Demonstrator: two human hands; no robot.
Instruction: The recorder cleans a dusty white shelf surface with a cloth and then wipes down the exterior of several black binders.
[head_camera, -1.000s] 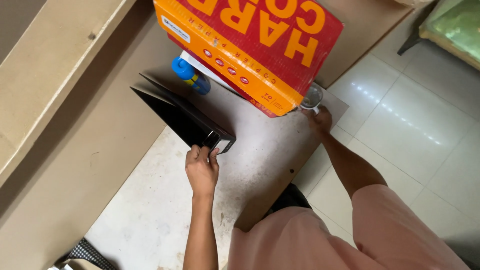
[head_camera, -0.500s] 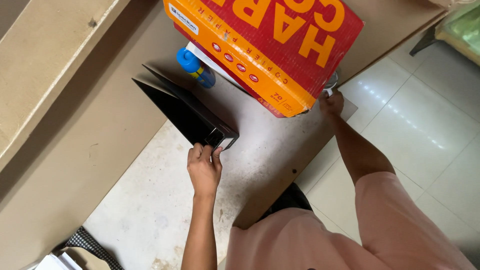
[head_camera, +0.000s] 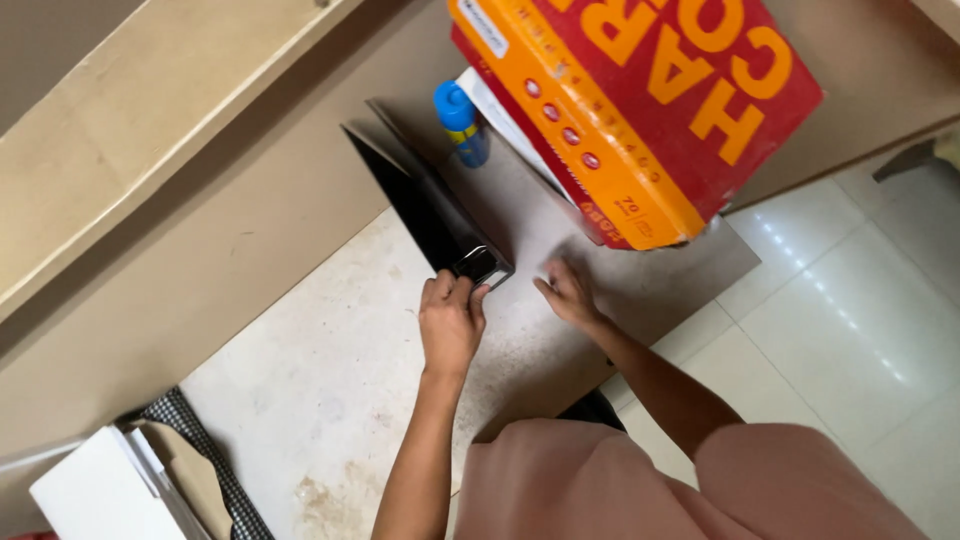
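— Binder (head_camera: 430, 205), black, standing on its edge on the dusty shelf surface (head_camera: 330, 380), its covers splayed a little toward the wall. Where are your hands on it?

— My left hand (head_camera: 452, 318) is at its near end, fingers curled together and clamped on the spine corner by the metal-rimmed finger hole.

— And the other one?

— My right hand (head_camera: 568, 293) rests flat on the shelf just beside the binder's near end, fingers spread and apart, gripping nothing.

— What's around it?

— Behind the binder stands a blue bottle with a yellow band (head_camera: 462, 122). To the right, a red and orange carton of copier paper (head_camera: 640, 100) sits tilted, overhanging the shelf edge, with white sheets (head_camera: 500, 120) leaning against its underside. At lower left lie a white box (head_camera: 95, 495) and a black-and-white checked cloth (head_camera: 200, 450). Pale floor tiles (head_camera: 850, 310) show to the right.
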